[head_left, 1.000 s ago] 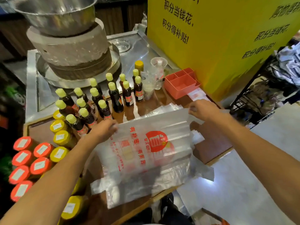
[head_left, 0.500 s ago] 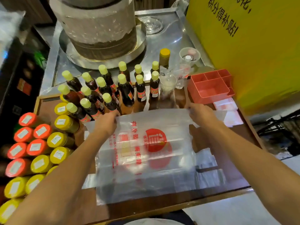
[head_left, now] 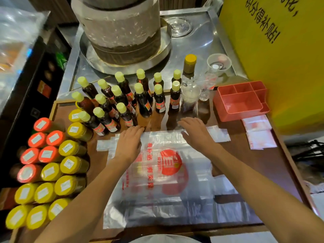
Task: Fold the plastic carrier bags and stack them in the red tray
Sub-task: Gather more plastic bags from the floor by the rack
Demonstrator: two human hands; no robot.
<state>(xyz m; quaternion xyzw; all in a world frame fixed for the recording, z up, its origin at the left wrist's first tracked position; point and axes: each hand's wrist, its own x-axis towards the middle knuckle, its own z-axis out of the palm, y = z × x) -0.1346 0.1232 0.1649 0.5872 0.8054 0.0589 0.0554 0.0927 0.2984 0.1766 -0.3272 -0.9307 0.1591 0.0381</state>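
Both hands flat, fingers out, nothing gripped: left hand (head_left: 128, 143) and right hand (head_left: 196, 133) press the far edge of the clear bag (head_left: 168, 181) spread on the wooden table (head_left: 259, 165). Red tray (head_left: 241, 102) sits far right, beside the bottles (head_left: 140, 97).
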